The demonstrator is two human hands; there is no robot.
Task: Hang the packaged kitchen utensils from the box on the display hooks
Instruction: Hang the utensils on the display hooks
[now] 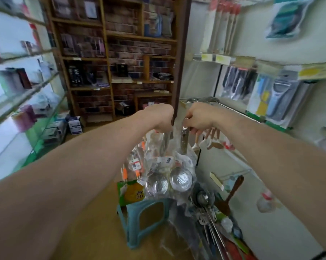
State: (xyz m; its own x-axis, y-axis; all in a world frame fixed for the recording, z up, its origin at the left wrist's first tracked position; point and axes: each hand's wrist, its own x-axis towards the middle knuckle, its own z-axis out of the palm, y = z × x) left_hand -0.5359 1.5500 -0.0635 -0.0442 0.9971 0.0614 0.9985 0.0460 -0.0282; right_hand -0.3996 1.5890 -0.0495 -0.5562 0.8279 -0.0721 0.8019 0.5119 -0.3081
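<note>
My left hand point(159, 118) and my right hand point(197, 117) are both raised at mid-frame, each gripping the top of a bunch of clear plastic packages point(167, 158) that hang down between them. Two steel ladles point(169, 181) show through the plastic, their bowls at the bottom. Orange-handled packaged utensils point(127, 170) hang at the left of the bunch. Below sits the green and yellow box point(129, 192) on a teal plastic stool point(139, 220). A display hook is not clearly visible at my hands; the picture is blurred.
A white display wall point(282, 194) on the right carries hung goods: peelers and knives point(267, 91) up high, wooden spatulas point(233, 192) and steel utensils point(205, 205) lower down. A brown wooden post point(181, 53) stands just behind my hands. Glass shelves point(18, 102) line the left.
</note>
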